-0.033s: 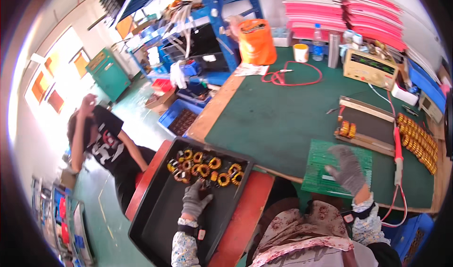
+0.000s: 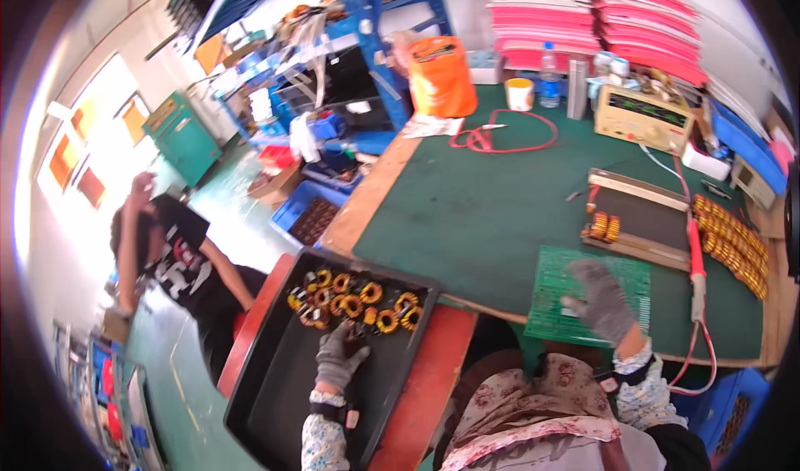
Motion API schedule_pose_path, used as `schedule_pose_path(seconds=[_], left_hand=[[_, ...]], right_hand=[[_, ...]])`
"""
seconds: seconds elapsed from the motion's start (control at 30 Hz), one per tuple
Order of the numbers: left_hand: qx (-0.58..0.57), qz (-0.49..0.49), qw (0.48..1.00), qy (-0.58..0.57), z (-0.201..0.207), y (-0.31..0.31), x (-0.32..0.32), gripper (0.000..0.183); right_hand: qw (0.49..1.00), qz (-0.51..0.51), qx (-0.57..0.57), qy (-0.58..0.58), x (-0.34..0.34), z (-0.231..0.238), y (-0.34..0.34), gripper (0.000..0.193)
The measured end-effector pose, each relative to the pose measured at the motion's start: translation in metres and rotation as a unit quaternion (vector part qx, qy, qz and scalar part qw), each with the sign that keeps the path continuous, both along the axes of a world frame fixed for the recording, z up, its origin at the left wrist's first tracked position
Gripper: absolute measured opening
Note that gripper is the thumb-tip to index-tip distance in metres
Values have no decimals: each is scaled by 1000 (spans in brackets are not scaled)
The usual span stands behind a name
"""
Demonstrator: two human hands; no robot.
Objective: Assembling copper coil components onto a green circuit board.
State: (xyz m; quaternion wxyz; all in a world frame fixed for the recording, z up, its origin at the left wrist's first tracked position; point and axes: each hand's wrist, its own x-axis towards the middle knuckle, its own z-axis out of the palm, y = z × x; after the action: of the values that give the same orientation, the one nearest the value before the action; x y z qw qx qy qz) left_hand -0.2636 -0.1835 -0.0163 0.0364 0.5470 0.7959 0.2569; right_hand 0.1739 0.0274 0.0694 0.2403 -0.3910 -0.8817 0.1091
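My left hand (image 2: 340,359), in a grey glove, reaches into a black tray (image 2: 283,379) with its thumb apart from the fingers. Its fingertips are at the near edge of a cluster of toroidal coils (image 2: 352,306) wound with copper-coloured wire. Whether they touch a coil is hard to see. My right hand (image 2: 605,303), also gloved in grey, is over a green circuit board (image 2: 554,275) at the table's near edge. Its fingers stretch out to the left and the thumb is apart, beside a small white patch on the board. I see nothing held in it.
A wooden-railed frame (image 2: 637,213) with two coils and rows of coils (image 2: 733,242) lie right on the green table (image 2: 442,221). A red-and-grey probe (image 2: 697,259) trails a cable. A bench instrument (image 2: 642,119), bottle (image 2: 549,79) and orange bag (image 2: 442,78) stand behind. Another person (image 2: 179,250) is left.
The whole view has shifted slightly to the right, so things appear a little further left. My right hand has moved slightly left over the board; my left hand stays by the coils.
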Motion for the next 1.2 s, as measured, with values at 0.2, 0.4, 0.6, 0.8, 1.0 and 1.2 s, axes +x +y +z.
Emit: schedule_pose_path(seconds=[0.2,0.4,0.6,0.8,1.0,1.2], left_hand=[[-14,40,999,30,9,-12,0,70],[-27,93,966,-239,14,-10,-18,52],[159,-226,961,8,132,22,112,29],[94,-401,908,81,129,55,161,34],[194,-226,944,138,101,54,110,49],[79,-140,986,-37,54,45,39,43]], right_hand=[[994,95,-58,-10,-26,-16,-16,44],[984,136,-112,10,-35,-30,-23,42],[828,297,-417,228,-90,-8,-54,53],[587,408,-638,287,-122,-28,-67,64],[813,228,-384,374,-27,-10,-17,47],[969,-155,-1,190,55,-12,58,54]])
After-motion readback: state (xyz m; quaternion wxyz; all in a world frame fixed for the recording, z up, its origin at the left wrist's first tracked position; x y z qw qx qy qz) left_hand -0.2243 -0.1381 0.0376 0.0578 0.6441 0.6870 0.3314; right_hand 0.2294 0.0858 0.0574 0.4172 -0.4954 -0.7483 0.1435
